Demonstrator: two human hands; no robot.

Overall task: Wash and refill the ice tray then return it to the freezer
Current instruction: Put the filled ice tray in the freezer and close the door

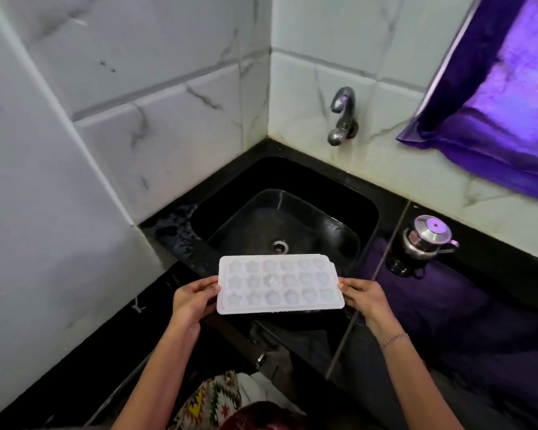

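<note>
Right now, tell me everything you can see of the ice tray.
The ice tray is a pale, whitish rectangle that looks like plastic, with rounded corners, a flat rim and a stepped far right corner. It has three rows of six shaped cavities; whether they hold anything I cannot tell. It is face up, roughly level, held over the near edge of the black sink. The left hand grips its left short end, the right hand its right one; nothing else touches it.

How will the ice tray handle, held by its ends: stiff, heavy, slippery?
Probably stiff: the ice tray spans flat between left hand and right hand. Likely light: grips at its ends carry it. Smooth plastic may slip once wet over the sink.
</note>
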